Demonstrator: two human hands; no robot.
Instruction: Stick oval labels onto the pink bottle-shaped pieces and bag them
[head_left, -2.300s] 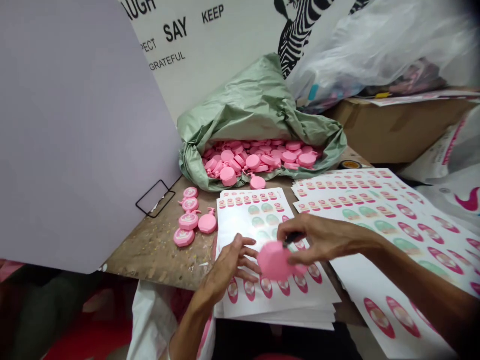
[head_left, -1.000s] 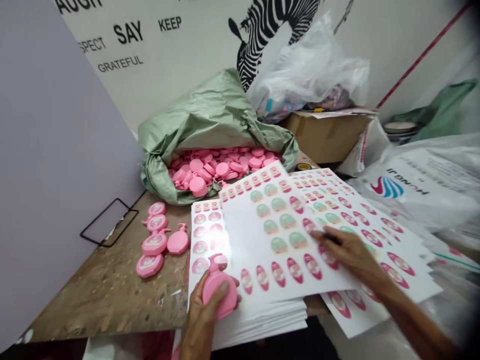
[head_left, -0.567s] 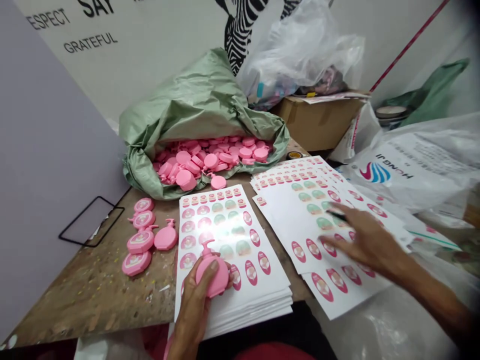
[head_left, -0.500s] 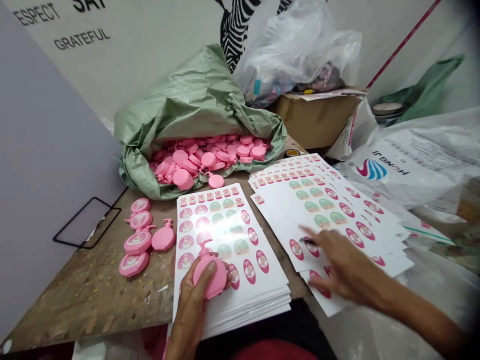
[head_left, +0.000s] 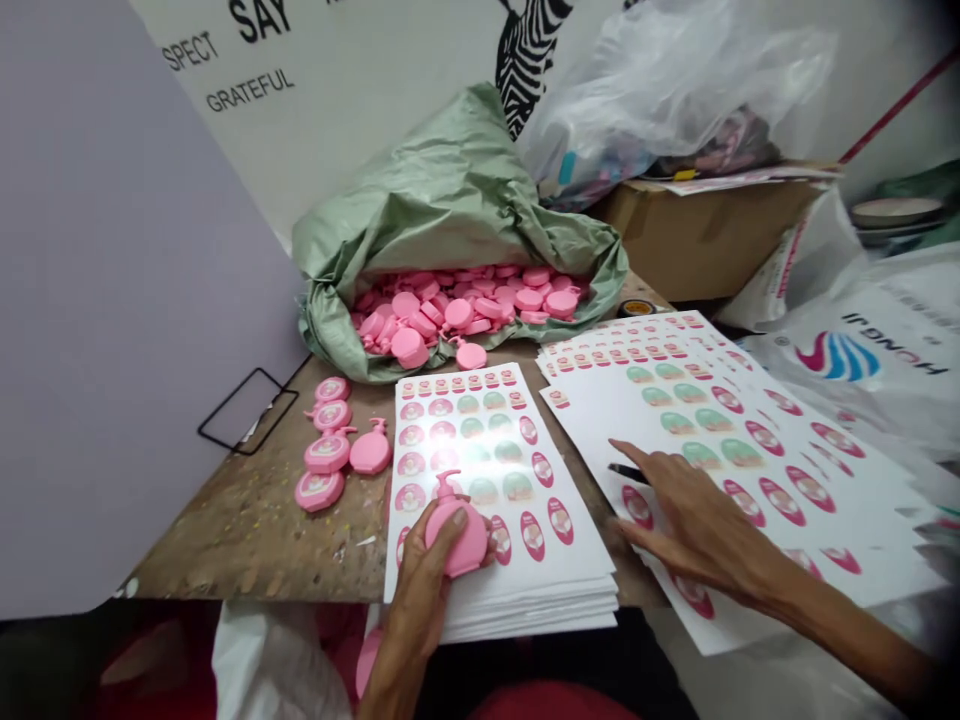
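My left hand (head_left: 421, 580) grips a small pink toy pump bottle (head_left: 459, 538), its thumb across the plain round front and the pump pointing up. Beneath is a stack of sticker sheets (head_left: 457, 400) printed with pink and green labels. My right hand (head_left: 679, 515) is over a fanned pile of sticker sheets (head_left: 589, 420), index finger stretched and thumb apart. A slim dark pen-like tool (head_left: 628, 472) sticks out from under its fingers. To the left are several labelled pink bottles (head_left: 328, 452) in a row, with one plain pink bottle (head_left: 370, 450) beside them.
A green sack (head_left: 450, 200) lies open at the back, full of pink bottles (head_left: 457, 312). Behind the sheets stand a cardboard box (head_left: 705, 235) and a tape roll (head_left: 637, 308). A black wire frame (head_left: 247, 412) is at the table's left; plastic bags (head_left: 847, 360) crowd the right.
The view has swung left, so everything appears further right. My right hand has shifted slightly up over the sheet with the dark tool. My left hand still holds the pink bottle.
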